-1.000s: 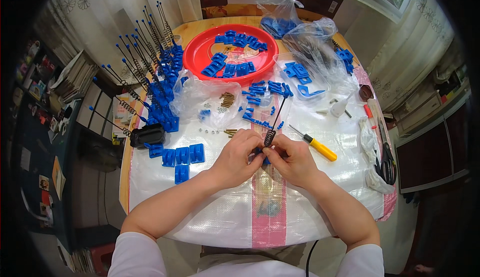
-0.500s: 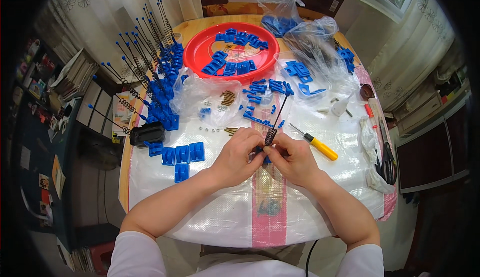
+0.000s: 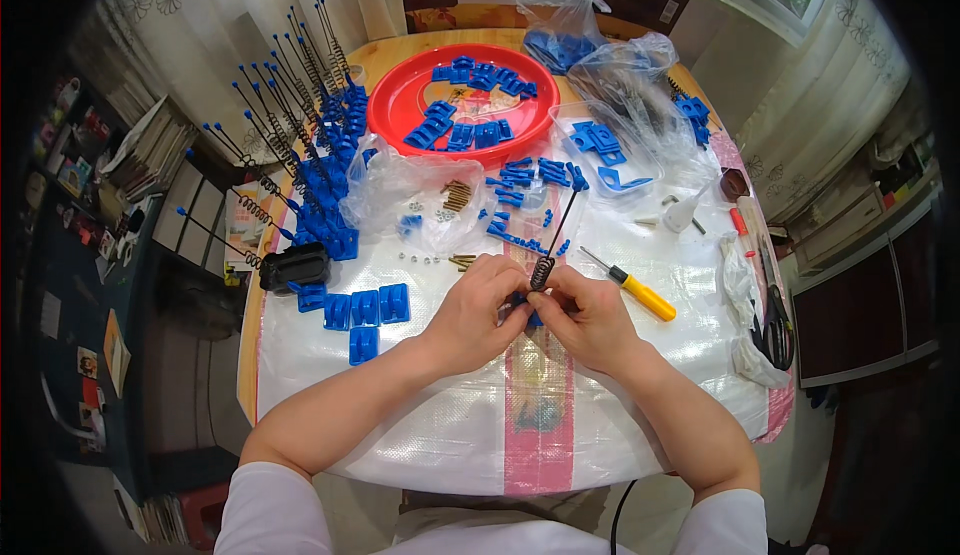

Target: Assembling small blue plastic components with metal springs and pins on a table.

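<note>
Close together at the middle of the table, my left hand (image 3: 484, 301) and my right hand (image 3: 583, 317) are both closed on one small assembly. Its black coil spring (image 3: 542, 274) rises between my fingertips, and a thin black rod leans up and right from it to a blue tip. A bit of the blue plastic base (image 3: 535, 319) shows under my fingers; the rest is hidden. Right of my right hand lies a yellow-handled screwdriver (image 3: 648, 298). Several blue plastic bases (image 3: 365, 307) lie left of my left hand, near brass screws (image 3: 462, 263).
A red basin (image 3: 378, 120) with blue parts stands at the back. Many sprung blue assemblies (image 3: 325, 195) crowd the left edge beside a black object (image 3: 293, 269). Clear bags (image 3: 630, 80) and a clear tray (image 3: 650, 170) sit at back right. Scissors (image 3: 776, 330) lie at the right edge.
Almost nothing differs. The spring and rod have shifted very slightly to the right; both hands keep their hold in the same place.
</note>
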Tool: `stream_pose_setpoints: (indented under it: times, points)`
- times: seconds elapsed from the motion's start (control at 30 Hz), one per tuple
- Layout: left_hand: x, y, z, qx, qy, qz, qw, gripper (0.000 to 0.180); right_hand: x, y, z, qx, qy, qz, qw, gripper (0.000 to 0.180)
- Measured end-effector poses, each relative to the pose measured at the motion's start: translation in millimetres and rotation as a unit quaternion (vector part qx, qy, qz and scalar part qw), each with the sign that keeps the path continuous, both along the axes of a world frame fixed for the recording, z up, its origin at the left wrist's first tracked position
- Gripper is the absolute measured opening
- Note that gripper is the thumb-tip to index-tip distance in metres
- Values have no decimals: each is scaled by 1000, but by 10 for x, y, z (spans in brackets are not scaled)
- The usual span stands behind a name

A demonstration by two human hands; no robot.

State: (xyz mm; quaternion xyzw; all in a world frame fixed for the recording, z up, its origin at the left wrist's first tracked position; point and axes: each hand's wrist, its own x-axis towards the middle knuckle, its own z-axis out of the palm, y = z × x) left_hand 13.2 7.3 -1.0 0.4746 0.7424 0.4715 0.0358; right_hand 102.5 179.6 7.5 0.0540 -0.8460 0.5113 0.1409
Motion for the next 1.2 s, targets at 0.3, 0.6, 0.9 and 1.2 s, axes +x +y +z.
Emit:
stream_pose_setpoints:
  times: [0.3, 0.6, 0.9, 1.2]
  points:
    - [-13, 4, -2, -7, 8, 2, 1000, 19, 8, 3, 55, 13, -6, -1, 1000, 20]
    - [-10, -5, -1, -5, 6, -1, 1000, 18, 1, 5, 31, 8, -11, 1, 1000, 21]
    - [-1, -5, 16, -12, 6, -4, 1000, 20, -1, 9, 7, 5, -2, 0, 1000, 21]
    - [-11, -2, 27, -5, 21, -6, 1000, 20, -1, 10, 6, 7, 1, 0, 1000, 21]
